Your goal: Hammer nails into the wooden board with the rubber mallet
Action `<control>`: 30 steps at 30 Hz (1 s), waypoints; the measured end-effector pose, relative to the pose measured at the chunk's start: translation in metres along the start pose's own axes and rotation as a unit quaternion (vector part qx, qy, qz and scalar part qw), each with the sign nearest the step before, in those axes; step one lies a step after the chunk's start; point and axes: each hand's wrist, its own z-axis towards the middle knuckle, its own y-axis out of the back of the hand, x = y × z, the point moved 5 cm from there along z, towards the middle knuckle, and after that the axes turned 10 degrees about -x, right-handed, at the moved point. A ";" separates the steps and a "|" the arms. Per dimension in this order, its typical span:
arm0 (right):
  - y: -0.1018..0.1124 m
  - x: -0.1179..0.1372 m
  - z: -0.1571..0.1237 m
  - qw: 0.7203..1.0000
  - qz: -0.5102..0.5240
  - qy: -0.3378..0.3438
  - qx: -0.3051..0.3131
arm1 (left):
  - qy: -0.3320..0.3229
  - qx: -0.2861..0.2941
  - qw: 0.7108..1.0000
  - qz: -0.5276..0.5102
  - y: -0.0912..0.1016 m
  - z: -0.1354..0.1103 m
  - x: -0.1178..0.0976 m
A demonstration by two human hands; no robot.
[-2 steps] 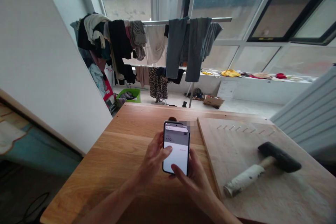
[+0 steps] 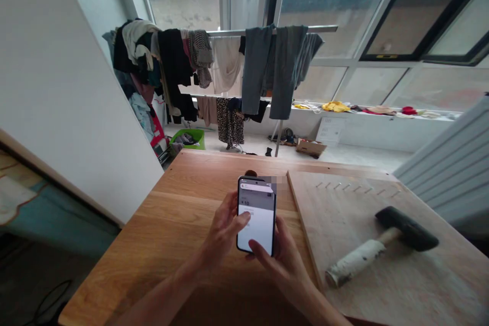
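Observation:
A smartphone (image 2: 257, 224) with a lit screen is held upright over the wooden table, between both hands. My left hand (image 2: 225, 221) grips its left side, the thumb lying over the middle of the screen. Around the lower right edge wraps my right hand (image 2: 280, 252), its thumb over the bottom of the screen. The fingers behind the phone are mostly hidden. To the right, a mallet (image 2: 407, 229) with a black head and a white-wrapped handle rests on a wooden board (image 2: 328, 224). Several nails (image 2: 357, 188) stand in a row near the board's far edge.
The wooden table (image 2: 171, 234) reaches to a white panel (image 2: 84, 86) at the left. Beyond it stands a drying rack (image 2: 309, 29) hung with clothes. A green basin (image 2: 198, 137) and a cardboard box (image 2: 310, 147) are on the floor. A ribbed white panel (image 2: 451, 158) borders the right.
The phone's screen content has changed slightly, with faint text now showing near my left thumb. Both hands and the phone stay in place.

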 end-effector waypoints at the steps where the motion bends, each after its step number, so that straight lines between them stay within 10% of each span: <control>1: 0.000 0.000 0.000 1.000 -0.003 0.001 0.002 | -0.002 -0.001 1.000 0.001 0.000 0.000 0.001; 20: -0.005 0.022 0.000 0.980 -0.116 0.098 0.132 | 0.003 -0.074 0.969 0.235 0.013 0.018 -0.002; 25: 0.042 0.059 0.005 0.950 -0.264 0.157 0.062 | -0.134 -0.019 0.878 0.460 0.048 0.072 -0.028; 30: 0.144 0.098 -0.003 0.917 -0.334 0.194 -0.098 | -0.127 0.077 0.772 0.618 0.109 0.141 -0.024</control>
